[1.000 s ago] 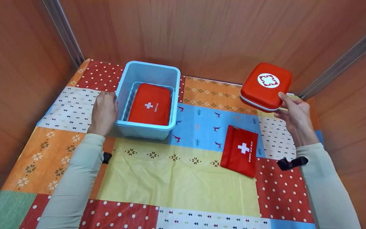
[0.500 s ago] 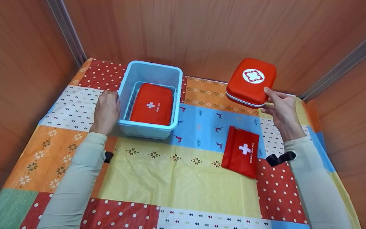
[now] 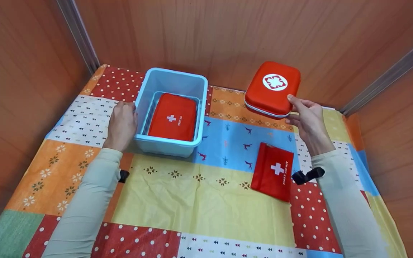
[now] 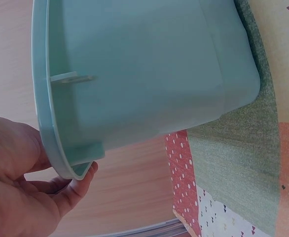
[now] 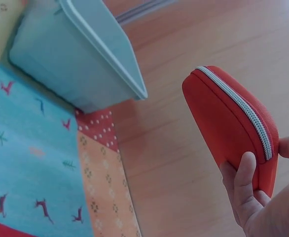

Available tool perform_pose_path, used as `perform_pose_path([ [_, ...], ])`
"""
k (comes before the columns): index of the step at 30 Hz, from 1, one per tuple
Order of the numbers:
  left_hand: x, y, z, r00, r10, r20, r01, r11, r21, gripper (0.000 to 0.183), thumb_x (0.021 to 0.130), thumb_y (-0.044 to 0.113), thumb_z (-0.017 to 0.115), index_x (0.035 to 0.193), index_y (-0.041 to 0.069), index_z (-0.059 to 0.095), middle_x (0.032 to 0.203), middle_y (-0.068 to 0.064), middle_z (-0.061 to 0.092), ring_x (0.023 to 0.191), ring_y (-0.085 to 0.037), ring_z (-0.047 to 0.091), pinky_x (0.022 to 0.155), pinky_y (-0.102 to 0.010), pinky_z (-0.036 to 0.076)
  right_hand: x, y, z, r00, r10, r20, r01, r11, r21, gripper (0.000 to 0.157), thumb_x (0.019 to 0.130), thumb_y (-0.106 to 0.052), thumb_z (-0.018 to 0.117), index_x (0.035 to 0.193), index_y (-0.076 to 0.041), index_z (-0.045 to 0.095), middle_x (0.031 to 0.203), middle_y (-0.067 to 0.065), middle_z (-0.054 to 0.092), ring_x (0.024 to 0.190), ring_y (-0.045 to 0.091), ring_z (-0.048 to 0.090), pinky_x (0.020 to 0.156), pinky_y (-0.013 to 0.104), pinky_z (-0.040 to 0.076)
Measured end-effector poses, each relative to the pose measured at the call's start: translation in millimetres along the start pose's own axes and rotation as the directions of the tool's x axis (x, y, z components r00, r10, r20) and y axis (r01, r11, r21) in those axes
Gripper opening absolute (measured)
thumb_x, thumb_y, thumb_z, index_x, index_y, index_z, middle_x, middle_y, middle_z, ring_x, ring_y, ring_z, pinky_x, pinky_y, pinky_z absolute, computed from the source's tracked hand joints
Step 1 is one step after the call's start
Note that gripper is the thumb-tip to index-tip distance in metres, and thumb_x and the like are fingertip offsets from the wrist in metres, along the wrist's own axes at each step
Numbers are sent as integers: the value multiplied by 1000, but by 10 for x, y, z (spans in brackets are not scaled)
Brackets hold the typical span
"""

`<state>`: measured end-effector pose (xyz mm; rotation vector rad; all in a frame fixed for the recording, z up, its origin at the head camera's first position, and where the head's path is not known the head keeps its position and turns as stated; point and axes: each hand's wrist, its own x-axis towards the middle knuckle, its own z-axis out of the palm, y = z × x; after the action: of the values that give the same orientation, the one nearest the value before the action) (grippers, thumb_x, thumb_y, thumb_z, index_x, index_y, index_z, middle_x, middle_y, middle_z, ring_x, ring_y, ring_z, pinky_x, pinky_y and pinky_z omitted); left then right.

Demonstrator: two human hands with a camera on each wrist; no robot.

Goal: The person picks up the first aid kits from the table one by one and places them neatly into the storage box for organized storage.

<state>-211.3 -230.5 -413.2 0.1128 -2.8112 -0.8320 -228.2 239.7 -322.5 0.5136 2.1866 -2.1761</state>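
My right hand (image 3: pixel 308 120) pinches the near right corner of a red hard-shell first aid case (image 3: pixel 273 89), thumb on top and fingers beneath. The case is lifted above the table, its white zipper (image 5: pixel 240 106) closed in the right wrist view. With my left hand (image 3: pixel 122 123) I grip the left rim of a light blue plastic bin (image 3: pixel 163 148); fingers curl under that rim (image 4: pixel 46 113) in the left wrist view. Inside the bin lies a red first aid pouch (image 3: pixel 174 125) with a white cross. A flat red first aid pouch (image 3: pixel 273 172) rests on the cloth below my right hand.
A patchwork-patterned tablecloth (image 3: pixel 199 200) covers the table. Wood-grain panels (image 3: pixel 228 32) stand behind and at both sides, with metal strips (image 3: pixel 79 34) at the corners. A black strap (image 3: pixel 308 175) sits on the right sleeve, another (image 3: pixel 123 176) on the left.
My right hand has carried the red case leftward and slightly up, toward the bin. The left hand keeps its hold on the bin's rim, and the flat pouch stays put.
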Motion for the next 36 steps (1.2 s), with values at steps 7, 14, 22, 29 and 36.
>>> perform_pose_path([
  [7, -5, 2, -8, 1000, -4, -1, 4, 1000, 29, 37, 96, 10, 62, 127, -8, 57, 122, -27, 55, 123, -40, 51, 105, -57, 42, 4, 9, 179, 1000, -13, 18, 13, 1000, -9, 57, 79, -45, 78, 121, -13, 54, 99, 1, 68, 79, 16, 73, 67, 21, 57],
  [14, 2, 5, -10, 1000, -3, -3, 4, 999, 39, 37, 95, 10, 62, 127, -8, 57, 122, -27, 56, 123, -40, 51, 104, -57, 43, 6, 8, 324, 999, -14, 32, 14, 1000, -20, 59, 80, -44, 78, 123, -12, 53, 99, 2, 69, 78, 17, 73, 65, 21, 57],
  [22, -8, 3, 0, 1000, 17, -20, -17, 999, 32, 33, 96, 9, 61, 123, -10, 59, 118, -28, 56, 120, -41, 53, 104, -57, 43, 18, 22, 479, 998, -18, 64, 20, 1000, -21, 56, 83, -41, 76, 124, -10, 54, 97, 4, 69, 76, 17, 73, 62, 22, 57],
  [29, -7, 16, -12, 1000, -7, 17, 5, 997, 71, 35, 97, 13, 59, 127, -7, 57, 122, -26, 55, 122, -39, 50, 104, -56, 44, 12, 65, 635, 998, -8, 61, 11, 999, -54, 57, 82, -43, 77, 123, -10, 55, 101, 5, 69, 75, 18, 73, 67, 25, 58],
  [36, -10, 22, -21, 999, -29, 36, 27, 998, 57, 36, 98, 12, 59, 129, -6, 55, 124, -25, 53, 125, -38, 48, 106, -56, 43, -7, 84, 792, 997, -8, 75, 15, 996, -93, 60, 81, -44, 77, 126, -10, 55, 105, 5, 70, 78, 18, 74, 68, 25, 58],
])
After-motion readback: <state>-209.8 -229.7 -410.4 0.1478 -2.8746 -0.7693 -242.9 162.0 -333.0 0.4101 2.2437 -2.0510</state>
